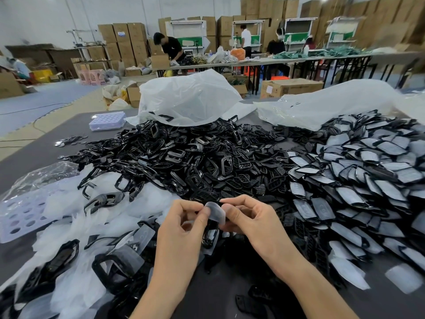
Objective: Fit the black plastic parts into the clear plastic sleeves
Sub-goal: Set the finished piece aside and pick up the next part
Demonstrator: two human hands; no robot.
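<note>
Bright, even indoor light, soft shadows. Sheen on white plastic bag (190, 97); background behind it blurred, smeared far right; fisheye bending at edges.

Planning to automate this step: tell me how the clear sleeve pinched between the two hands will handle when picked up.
Probably floppy: the clear sleeve bows where the left hand and right hand pinch it. Likely very light, since it is thin, translucent film. Possibly slippery, as the film looks smooth.

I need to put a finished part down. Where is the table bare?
Bare table at the far left, between the far tray and the black pile; also between the forearms. Centre and right are crowded.
</note>
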